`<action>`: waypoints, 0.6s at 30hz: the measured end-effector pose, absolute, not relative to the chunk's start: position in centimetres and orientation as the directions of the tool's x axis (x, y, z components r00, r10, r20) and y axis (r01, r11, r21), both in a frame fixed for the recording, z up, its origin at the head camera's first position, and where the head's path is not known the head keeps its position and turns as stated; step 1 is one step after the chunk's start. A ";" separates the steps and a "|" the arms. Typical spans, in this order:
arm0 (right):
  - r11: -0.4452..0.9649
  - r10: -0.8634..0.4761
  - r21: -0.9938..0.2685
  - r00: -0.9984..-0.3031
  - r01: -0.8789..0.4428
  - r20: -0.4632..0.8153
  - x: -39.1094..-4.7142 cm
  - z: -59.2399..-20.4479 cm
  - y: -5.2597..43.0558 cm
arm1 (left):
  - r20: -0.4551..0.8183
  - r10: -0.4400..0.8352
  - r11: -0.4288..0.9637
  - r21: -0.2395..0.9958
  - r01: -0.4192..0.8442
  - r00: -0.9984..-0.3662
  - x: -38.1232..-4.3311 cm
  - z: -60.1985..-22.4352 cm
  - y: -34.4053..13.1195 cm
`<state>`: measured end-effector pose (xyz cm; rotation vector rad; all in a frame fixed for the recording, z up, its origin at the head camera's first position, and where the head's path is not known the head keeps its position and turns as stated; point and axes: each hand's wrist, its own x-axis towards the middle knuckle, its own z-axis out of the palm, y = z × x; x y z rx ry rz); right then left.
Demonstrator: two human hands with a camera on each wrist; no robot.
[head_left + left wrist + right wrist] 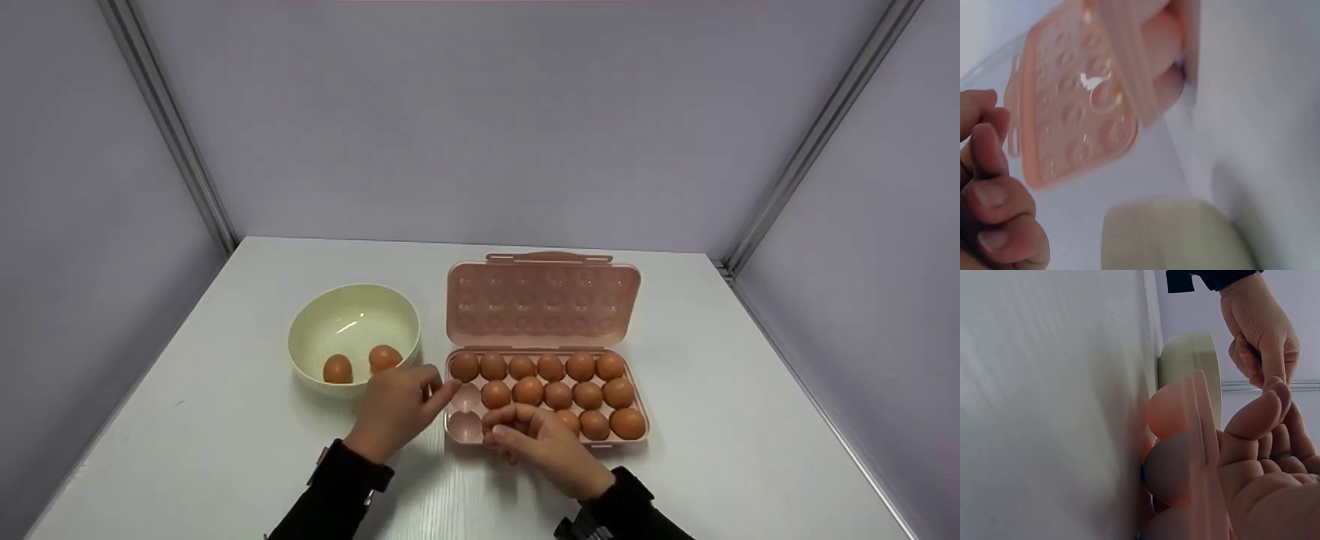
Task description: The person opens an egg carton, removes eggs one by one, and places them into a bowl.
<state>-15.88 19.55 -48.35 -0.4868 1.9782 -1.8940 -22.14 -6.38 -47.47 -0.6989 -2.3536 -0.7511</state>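
Note:
A pink egg box [465,427] stands with its lid [544,304] raised, its cups holding several brown eggs [557,395]. Two cups at its left end, middle and front rows, hold no egg. Left of the box, a pale green bowl [352,319] contains two brown eggs [337,369]. My left hand [401,409] hovers between bowl and box, index finger out over the box's left edge, other fingers loosely bent, no object seen in it. Above the front row is my right hand [551,450], fingers loosely curved and nothing visible in them; it hides part of that row.
Both things stand on a white table [225,427]. Pale grey panels [480,127] rise behind and at both sides, with metal posts [176,135] in the corners. Dark sleeves [330,487] cover my wrists.

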 end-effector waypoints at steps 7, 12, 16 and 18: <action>0.056 -0.480 -0.998 -0.877 -0.003 -0.024 -15.9 -48.2 19.6 | 0.631 0.335 0.685 0.346 0.641 -0.700 -22.4 -49.1 -4.3; 0.047 -0.472 -0.999 -0.882 -0.007 -0.017 -15.9 -48.1 19.6 | 0.517 0.390 0.684 0.392 0.616 -0.762 -23.1 -49.5 -3.6; 0.026 -0.456 -0.999 -0.890 -0.024 0.010 -15.8 -48.1 19.6 | 0.443 0.418 0.684 0.420 0.596 -0.793 -23.6 -49.5 -3.2; 0.019 -0.448 -0.999 -0.894 -0.041 0.028 -15.8 -48.1 19.7 | 0.421 0.434 0.687 0.416 0.595 -0.796 -23.9 -49.6 -3.1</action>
